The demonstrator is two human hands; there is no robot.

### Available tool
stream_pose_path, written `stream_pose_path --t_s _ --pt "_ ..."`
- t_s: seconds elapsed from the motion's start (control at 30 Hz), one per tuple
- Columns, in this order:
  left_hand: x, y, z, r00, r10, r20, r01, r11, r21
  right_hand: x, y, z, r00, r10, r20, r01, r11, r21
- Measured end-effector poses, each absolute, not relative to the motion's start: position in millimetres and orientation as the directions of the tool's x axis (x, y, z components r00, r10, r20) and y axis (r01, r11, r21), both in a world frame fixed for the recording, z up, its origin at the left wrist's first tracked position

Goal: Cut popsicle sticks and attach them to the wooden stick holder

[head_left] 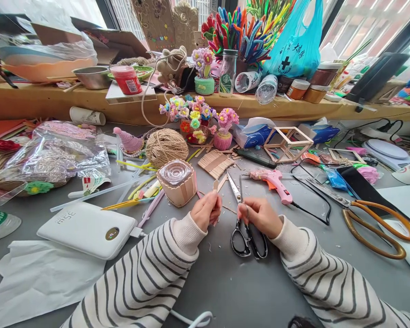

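Note:
My left hand [207, 210] is closed in a pinch on a short piece of craft stick [215, 185], whose rounded tip pokes up above the fingers. My right hand [259, 214] pinches a thin grey strip [240, 186] that stands upright; its exact kind is hard to make out. Behind and below the right fingers lie black-handled scissors [240, 242], blades pointing away, the pivot partly hidden. Left of my left hand stands a small container [178, 193] walled with craft sticks, with a clear plastic cup inside. A bundle of craft sticks [216, 163] lies just beyond my hands.
A pink glue gun [275, 183] and large bronze-handled scissors [372, 228] lie to the right. A white power bank [87, 229] sits on the left. Beyond are a twine ball [166, 148], a wooden stick frame [289, 143] and pipe-cleaner flowers [191, 114] below a crowded ledge [123, 108].

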State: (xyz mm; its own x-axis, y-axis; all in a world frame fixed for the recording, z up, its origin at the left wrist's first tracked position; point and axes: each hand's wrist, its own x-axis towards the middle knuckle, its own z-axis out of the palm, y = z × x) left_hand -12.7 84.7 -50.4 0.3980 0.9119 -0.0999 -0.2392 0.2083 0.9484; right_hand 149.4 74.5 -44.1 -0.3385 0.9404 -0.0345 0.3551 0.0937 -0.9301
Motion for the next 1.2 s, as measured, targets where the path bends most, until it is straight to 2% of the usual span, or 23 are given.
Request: stream_pose_path --t_s 0.17,0.3,0.77,1.2 --pt "-14.8 77.1 -48.2 0.276 0.960 0.051 -0.212 0.009 0.977 135.0 72.0 -42.1 -0.444 0.896 -0.016 0.398 0.181 -0.899" --pt "-16.9 70.7 -45.9 0.355 0.928 0.114 -0.142 -0.067 0.988 135.2 66.2 -45.6 -0.457 0.889 -0.025 0.341 0.149 -0.928" --pt "-17.0 67.6 -40.9 0.465 0.873 0.147 -0.066 -0.131 0.989 135.6 58.3 -48.2 -0.470 0.883 0.001 0.230 0.123 -0.965" --pt "-16.2 69.7 -47.4 0.475 0.853 0.215 -0.160 -0.157 0.975 138.3 57.7 -52.5 -0.453 0.891 0.006 0.224 0.120 -0.967"
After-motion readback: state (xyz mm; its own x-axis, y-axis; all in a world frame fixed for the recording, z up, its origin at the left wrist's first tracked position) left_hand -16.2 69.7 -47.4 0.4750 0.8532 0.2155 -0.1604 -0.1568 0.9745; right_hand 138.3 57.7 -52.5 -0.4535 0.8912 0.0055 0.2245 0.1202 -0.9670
